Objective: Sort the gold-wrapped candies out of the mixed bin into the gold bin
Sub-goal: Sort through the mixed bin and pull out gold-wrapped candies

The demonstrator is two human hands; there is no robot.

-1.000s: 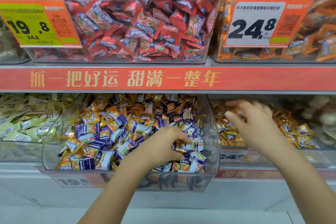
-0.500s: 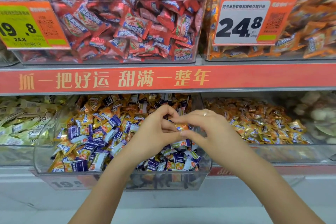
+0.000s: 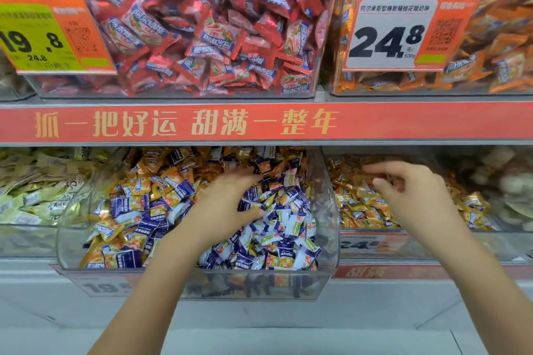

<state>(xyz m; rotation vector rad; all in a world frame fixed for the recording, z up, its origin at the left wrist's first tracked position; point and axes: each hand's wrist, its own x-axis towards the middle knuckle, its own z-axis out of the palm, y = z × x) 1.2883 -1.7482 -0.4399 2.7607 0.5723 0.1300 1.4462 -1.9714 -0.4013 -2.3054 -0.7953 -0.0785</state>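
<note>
head: l hand (image 3: 227,204) in mixed bin (image 3: 328,210), r hand (image 3: 415,199) over gold bin (image 3: 418,242).

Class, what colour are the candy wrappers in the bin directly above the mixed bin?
Red wrappers, seen in the head view.

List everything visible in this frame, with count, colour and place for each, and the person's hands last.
mixed bin: one, clear plastic, lower shelf centre, full of purple, white and gold candies.
gold bin: one, clear, lower shelf, right of the mixed bin, holding gold-wrapped candies.
red candy bin: one, clear, upper shelf centre, red wrappers.
orange candy bin: one, upper right, orange wrappers.
pale green candies: many, lower left.
price tags: two up top, yellow-orange 19.8 left, white-orange 24.8 right.
shelf banner: one, red with gold lettering.
left hand: fingers spread on the mixed candies.
right hand: over the gold bin, fingers loosely curled; contents unclear.
</note>
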